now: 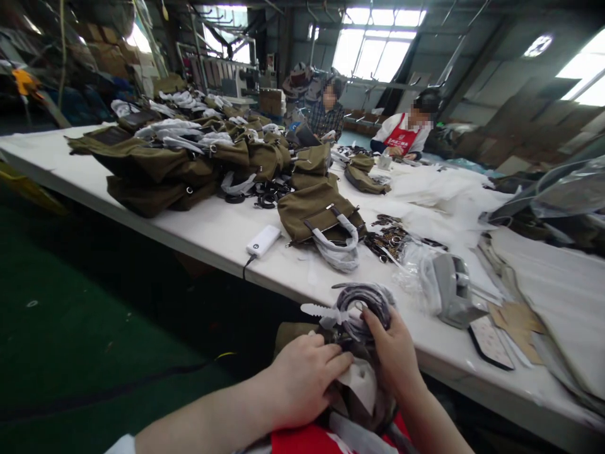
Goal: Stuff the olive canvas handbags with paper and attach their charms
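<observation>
A coil of dark strap in clear wrapping (366, 310) is gripped by my right hand (396, 347), its thumb and fingers closed on it near the table's front edge. My left hand (307, 372) presses with bent fingers on an olive bag (289, 334) in my lap, beside white paper (362, 386). The bag is mostly hidden under my hands. Just beyond the coil, another olive bag (316, 211) with wrapped handles lies on the white table (212, 243).
Piled olive bags (174, 151) cover the table's back left. A white power bank (263, 241) lies near the front edge. Right of centre are metal clasps (390, 239), a grey tape dispenser (456, 290) and a phone (490, 342). Two people sit across the table.
</observation>
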The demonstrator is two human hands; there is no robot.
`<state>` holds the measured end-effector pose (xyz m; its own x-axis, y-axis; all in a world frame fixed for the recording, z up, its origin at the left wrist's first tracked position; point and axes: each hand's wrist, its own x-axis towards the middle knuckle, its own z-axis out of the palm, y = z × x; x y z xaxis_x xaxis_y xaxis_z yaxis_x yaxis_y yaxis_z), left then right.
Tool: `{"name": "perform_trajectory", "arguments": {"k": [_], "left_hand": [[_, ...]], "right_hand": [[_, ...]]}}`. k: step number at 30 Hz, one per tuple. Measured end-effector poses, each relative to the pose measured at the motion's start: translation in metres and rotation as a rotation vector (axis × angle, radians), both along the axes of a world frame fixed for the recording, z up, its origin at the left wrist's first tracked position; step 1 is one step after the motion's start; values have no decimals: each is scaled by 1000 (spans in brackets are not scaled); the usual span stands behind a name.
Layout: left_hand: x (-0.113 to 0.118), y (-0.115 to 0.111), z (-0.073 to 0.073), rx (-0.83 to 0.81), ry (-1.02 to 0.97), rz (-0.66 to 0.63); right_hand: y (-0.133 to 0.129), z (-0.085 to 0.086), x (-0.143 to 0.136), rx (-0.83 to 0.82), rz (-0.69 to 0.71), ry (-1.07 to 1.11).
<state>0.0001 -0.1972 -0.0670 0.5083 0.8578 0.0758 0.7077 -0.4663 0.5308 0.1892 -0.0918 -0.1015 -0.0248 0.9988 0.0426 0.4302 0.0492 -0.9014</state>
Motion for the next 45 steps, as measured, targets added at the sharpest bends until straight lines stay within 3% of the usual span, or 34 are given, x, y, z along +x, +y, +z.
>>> {"name": "perform_trajectory", "arguments": {"k": [5, 9, 11, 15, 18, 21, 24, 27, 32, 37, 43, 45], "left_hand": [[-2, -1, -24, 121, 74, -158], [-19, -9, -37, 193, -60, -89], [-24, -12, -39, 188, -107, -48], [-25, -12, -35, 183, -152, -35], [-26, -9, -34, 210, -136, -16], [-29, -10, -39, 247, -114, -33], [-33, -11, -43, 258, -114, -40], [-37, -12, -43, 256, -117, -7], [-38, -11, -47, 267, -85, 17], [-35, -13, -46, 248, -71, 1], [-33, -19, -37, 156, -11, 259], [-32, -18, -35, 113, 47, 254]], "right_hand": [[-6, 13, 3, 55, 28, -52], [-6, 12, 22, 22, -37, -49], [-15, 17, 28, 29, -2, -69], [-41, 28, 19, 84, 364, -191], [-48, 25, 8, -25, 640, -378], [-40, 15, 7, -110, 788, -596], [-29, 10, 11, -96, 827, -864], [-20, 6, 11, -14, 927, -1029], [-13, -1, 9, 216, 1258, -1123], [-8, 6, 4, 33, 1125, -1124], [2, 16, -5, -151, 890, -702], [0, 11, -6, -126, 887, -674]]}}
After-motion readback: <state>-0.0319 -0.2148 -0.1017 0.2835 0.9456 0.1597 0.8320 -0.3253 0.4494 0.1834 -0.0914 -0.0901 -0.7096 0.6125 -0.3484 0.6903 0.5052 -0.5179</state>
